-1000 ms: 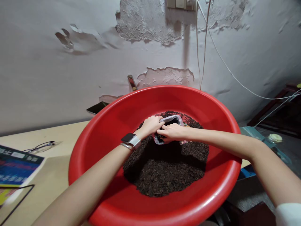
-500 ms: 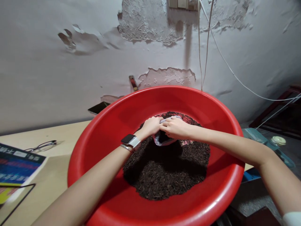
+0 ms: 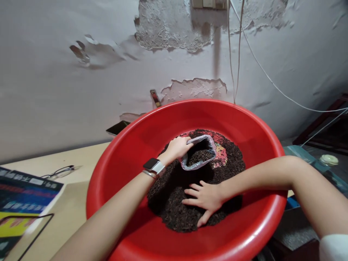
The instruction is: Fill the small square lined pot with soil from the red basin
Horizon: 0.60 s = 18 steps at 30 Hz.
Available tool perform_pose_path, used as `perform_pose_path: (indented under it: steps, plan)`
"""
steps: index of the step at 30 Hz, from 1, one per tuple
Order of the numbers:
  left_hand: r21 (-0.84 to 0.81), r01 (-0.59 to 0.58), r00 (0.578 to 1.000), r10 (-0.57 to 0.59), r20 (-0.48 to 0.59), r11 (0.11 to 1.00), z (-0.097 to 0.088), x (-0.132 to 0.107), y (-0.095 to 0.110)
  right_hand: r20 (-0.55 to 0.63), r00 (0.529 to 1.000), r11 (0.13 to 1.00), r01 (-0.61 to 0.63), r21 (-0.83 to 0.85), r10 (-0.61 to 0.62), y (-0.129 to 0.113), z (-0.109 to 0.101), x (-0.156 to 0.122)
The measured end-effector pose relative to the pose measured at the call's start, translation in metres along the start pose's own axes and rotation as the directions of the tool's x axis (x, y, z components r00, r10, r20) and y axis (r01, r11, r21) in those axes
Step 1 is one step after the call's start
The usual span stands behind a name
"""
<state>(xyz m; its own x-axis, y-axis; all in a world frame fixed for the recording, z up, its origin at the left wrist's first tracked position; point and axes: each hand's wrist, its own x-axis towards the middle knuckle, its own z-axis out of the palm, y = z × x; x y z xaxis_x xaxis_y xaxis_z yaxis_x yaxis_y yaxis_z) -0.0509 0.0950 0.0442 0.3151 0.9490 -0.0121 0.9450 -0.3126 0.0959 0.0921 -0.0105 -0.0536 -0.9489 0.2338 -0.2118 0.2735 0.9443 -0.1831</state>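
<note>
Your left hand [image 3: 178,149] is pinching the left edge of a translucent plastic bag [image 3: 198,166], probably so that its mouth is standing open and the bag is not tipping over. Your right hand [image 3: 209,197] is lying palm down with fingers spread on dark loose leaf [image 3: 176,215] that is looking like dried tea; that forearm [image 3: 252,174] is passing over the right rim of the big red plastic basin [image 3: 116,166].

The bag is standing slightly beyond the basin's middle, its mouth facing up and toward you; whether its base is touching the basin's floor is not showing. Inside, similar brown leaf [image 3: 200,156] is lying below the rim. In the basin, the larger heap is covering the middle of the floor, with red showing through at its far side. A gold-flecked patch [image 3: 220,154] is showing just right of the bag; you cannot be sure whether it is bag or basin.

Left of the basin, eyeglasses [image 3: 60,169] and a printed sheet [image 3: 27,199] are lying on the pale tabletop [image 3: 78,188]. Beyond the basin, the peeling wall [image 3: 95,87] is rising.
</note>
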Motion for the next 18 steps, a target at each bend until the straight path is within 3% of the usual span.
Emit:
perform_pose_path:
  steps: [3, 7, 18]
  plan:
    - [-0.009, -0.013, 1.0, 0.013, -0.001, 1.0, 0.0, 0.0, 0.0, -0.082, 0.996, 0.998, 0.018, -0.054, -0.022, -0.001, 0.01, 0.0]
    - [0.001, -0.004, 1.0, 0.004, 0.003, 1.0, 0.0, -0.001, 0.001, -0.058, 0.998, 0.997, -0.003, -0.083, -0.002, -0.005, 0.013, 0.003]
    - [0.048, -0.021, 1.0, 0.02, 0.013, 0.999, -0.001, -0.002, 0.002, 0.232, 0.967, 0.988, -0.129, 0.088, 0.106, -0.011, -0.005, 0.003]
